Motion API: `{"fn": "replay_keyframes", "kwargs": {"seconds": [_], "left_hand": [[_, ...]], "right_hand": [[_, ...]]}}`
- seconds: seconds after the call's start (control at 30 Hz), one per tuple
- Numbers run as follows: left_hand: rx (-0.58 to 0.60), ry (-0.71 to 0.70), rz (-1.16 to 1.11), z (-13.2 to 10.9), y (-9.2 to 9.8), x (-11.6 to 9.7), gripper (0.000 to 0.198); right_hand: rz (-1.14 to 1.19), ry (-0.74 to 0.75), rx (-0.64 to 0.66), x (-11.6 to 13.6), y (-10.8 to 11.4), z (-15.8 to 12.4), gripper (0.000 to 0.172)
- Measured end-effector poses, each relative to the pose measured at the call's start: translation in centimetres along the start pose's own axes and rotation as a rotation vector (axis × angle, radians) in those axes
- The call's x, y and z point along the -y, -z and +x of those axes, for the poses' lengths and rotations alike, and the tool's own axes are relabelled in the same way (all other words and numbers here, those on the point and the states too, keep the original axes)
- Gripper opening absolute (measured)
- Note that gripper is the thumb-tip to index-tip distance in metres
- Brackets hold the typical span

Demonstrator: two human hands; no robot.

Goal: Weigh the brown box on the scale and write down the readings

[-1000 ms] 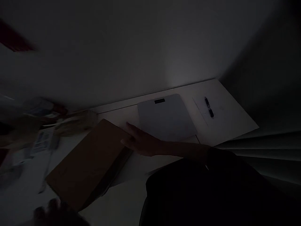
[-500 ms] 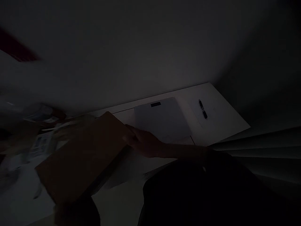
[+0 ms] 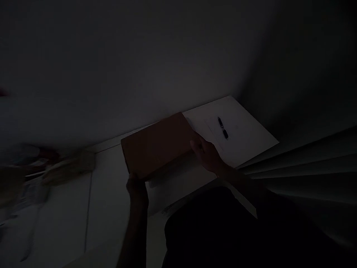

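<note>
Between my two hands is a brown cardboard box (image 3: 158, 145), tilted, over the white desk. My left hand (image 3: 137, 187) grips its near left corner. At the right end my right hand (image 3: 205, 152) holds the edge, thumb on the near side. The box covers nearly all of a flat grey laptop-like slab (image 3: 189, 121); only a sliver of it shows past the box's far right corner. A dark pen (image 3: 222, 127) lies on a pale sheet of paper to the right of my right hand. The scene is very dim.
The white desk (image 3: 252, 139) runs along a plain wall (image 3: 139, 74). Blurred clutter (image 3: 44, 160), with bags and papers, lies at the left. Dark curtain folds (image 3: 312, 163) hang at the right, close to the desk's edge.
The box has moved right and away from me, from the left part of the desk to over the grey slab, both hands still on it. The view has turned slightly.
</note>
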State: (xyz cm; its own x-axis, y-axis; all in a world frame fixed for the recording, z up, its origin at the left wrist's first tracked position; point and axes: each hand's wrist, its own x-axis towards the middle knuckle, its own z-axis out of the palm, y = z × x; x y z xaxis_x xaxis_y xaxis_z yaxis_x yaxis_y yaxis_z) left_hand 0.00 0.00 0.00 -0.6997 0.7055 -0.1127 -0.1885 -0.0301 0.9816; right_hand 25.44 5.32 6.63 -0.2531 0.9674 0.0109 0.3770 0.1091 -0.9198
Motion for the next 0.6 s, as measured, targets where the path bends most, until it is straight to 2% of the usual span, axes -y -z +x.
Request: {"fn": "replay_keyframes", "kwargs": {"seconds": [0.2,0.43,0.6], "left_hand": [[-0.003,0.082,0.074,-0.6,-0.4,0.1,0.03],[0.024,0.032,0.113,-0.6,-0.1,0.3,0.027],[0.057,0.032,0.09,-0.6,0.1,0.6,0.032]], "right_hand": [[-0.009,-0.059,-0.015,-1.8,-0.3,-0.2,0.071],[-0.002,-0.06,0.027,-2.1,-0.5,-0.1,0.079],[-0.012,-0.052,0.03,-2.1,-0.5,-0.2,0.082]]}}
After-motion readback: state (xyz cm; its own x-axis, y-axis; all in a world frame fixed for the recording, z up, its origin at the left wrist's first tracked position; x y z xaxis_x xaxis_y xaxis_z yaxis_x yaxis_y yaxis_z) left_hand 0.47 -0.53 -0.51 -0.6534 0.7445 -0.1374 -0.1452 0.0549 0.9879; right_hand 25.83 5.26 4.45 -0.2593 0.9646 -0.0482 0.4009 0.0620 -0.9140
